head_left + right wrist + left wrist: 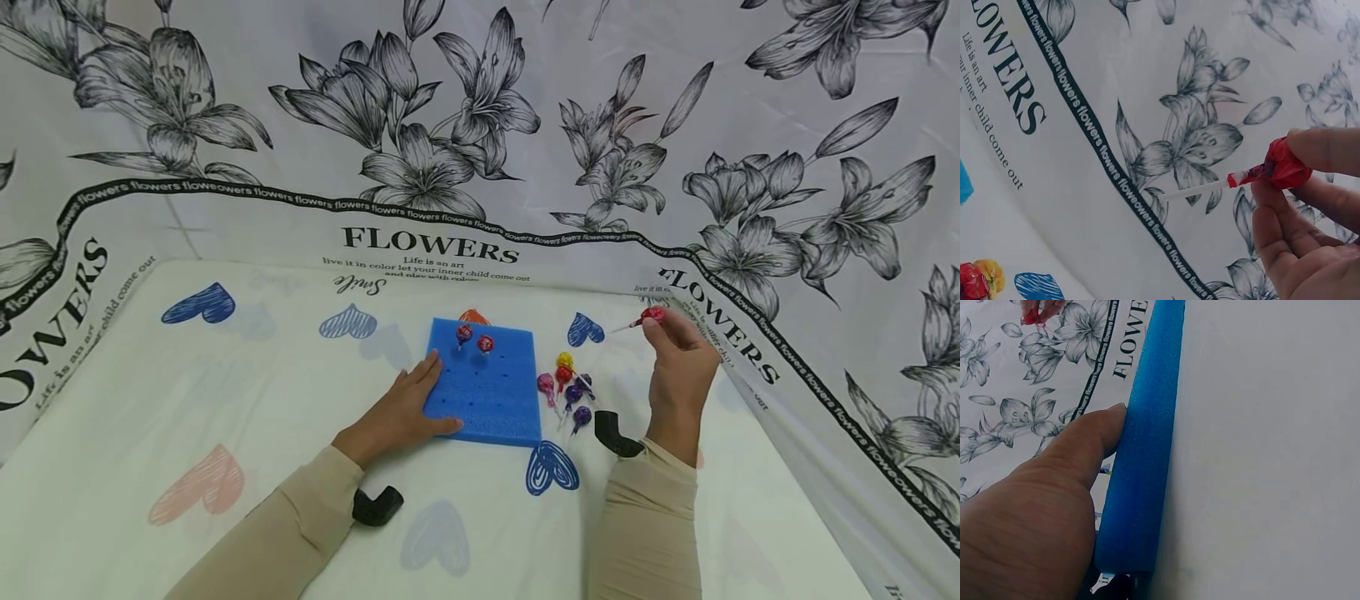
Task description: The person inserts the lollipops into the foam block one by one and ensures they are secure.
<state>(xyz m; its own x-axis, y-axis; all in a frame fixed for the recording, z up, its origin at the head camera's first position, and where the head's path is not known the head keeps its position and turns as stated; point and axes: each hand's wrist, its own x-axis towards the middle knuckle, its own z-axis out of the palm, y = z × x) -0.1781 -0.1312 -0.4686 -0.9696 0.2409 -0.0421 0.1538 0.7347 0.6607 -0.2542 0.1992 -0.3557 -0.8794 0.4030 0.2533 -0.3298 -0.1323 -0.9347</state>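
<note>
My right hand [678, 375] pinches a red-wrapped lollipop [1288, 164] by its head, thumb against fingers, raised at the right. The white stick points left, away from the hand. A blue foam block [487, 387], dotted with several small holes, lies on the table. Two red lollipops stand in its far part, one with its head [464, 332] left of the other [486, 343]. My left hand [405, 408] rests at the block's left side with fingers extended, fingertips along that edge and thumb at the near left corner. In the left wrist view, a finger touches the foam's side.
Right of the block lies a loose group of lollipops: a yellow one [565, 361], a red one [563, 375], a pink one [546, 383] and several purple ones [582, 417]. A white cloth printed with hearts covers the table; a flower-printed cloth [450, 250] rises behind it.
</note>
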